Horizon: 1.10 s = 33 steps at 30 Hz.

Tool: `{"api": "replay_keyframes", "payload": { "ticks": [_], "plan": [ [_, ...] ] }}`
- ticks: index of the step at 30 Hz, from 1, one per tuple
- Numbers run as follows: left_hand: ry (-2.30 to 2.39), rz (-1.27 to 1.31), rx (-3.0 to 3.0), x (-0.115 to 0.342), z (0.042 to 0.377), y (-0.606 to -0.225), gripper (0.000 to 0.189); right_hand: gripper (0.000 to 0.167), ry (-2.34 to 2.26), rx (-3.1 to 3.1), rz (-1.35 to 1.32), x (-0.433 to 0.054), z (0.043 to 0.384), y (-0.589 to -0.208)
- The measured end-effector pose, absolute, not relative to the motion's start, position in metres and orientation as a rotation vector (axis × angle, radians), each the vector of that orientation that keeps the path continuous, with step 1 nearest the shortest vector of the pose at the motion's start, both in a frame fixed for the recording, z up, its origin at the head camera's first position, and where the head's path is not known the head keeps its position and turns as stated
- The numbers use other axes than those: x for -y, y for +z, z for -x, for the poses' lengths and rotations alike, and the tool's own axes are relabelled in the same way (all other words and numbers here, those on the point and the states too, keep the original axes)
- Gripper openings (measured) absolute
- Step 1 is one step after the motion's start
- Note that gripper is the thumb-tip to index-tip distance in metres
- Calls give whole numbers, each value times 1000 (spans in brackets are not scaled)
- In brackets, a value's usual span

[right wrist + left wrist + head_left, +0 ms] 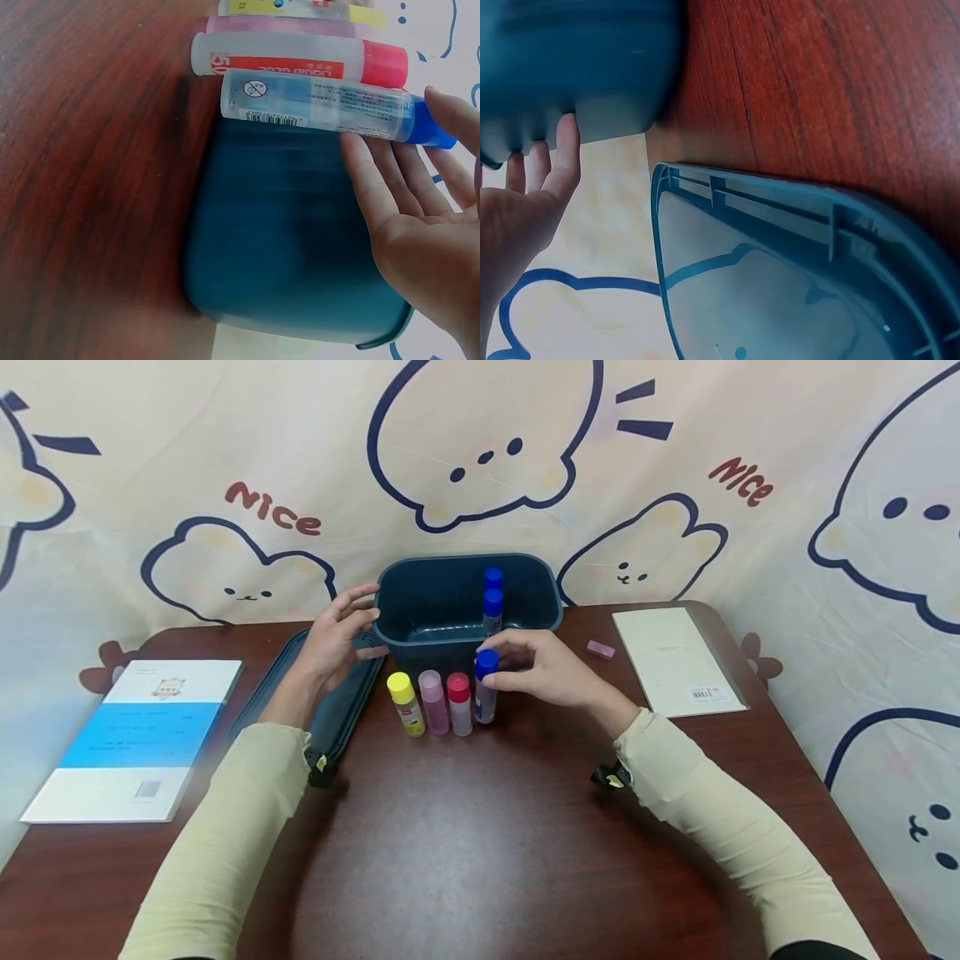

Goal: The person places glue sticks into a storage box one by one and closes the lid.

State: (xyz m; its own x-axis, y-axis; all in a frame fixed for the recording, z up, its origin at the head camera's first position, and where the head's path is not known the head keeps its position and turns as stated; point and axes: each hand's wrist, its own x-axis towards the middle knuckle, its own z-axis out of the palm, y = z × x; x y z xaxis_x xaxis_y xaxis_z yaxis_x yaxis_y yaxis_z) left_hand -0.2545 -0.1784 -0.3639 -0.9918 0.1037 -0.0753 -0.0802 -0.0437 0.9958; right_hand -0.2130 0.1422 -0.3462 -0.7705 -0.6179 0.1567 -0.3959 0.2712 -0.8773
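Note:
A dark teal bin (420,653) stands at the back middle of the table with two blue-capped glue bottles (492,603) upright inside. My left hand (335,635) touches the bin's left end with extended fingers; its fingertips meet the wall in the left wrist view. At the bin's front, my right hand (546,668) holds a clear liquid glue bottle (319,105) near its blue cap, thumb on one side and fingers on the other. Beside it stand a red-capped glue bottle (460,703), a purple bottle (433,702) and a yellow-capped bottle (407,703).
The teal lid (840,202) lies left of the bin, under my left forearm. A blue-and-white book (138,735) is at the far left. On the right are a pale notebook (678,660) and a small pink block (600,649). A patterned cloth (480,485) hangs behind the table.

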Motion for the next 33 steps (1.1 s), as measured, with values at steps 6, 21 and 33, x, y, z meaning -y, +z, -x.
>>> {"api": "replay_keyframes", "payload": {
  "ticks": [6,21,33],
  "plan": [
    [2179,-33,-2083,179,255,-364,43,38,-1502,-2343,939,-144,213,-336],
    [2191,-35,-2064,180,255,-365,44,41,-1505,-2401,949,-140,220,-303],
    [2187,-35,-2055,179,256,-365,44,41,-1641,-2363,937,-139,229,-294]
  ]
}}
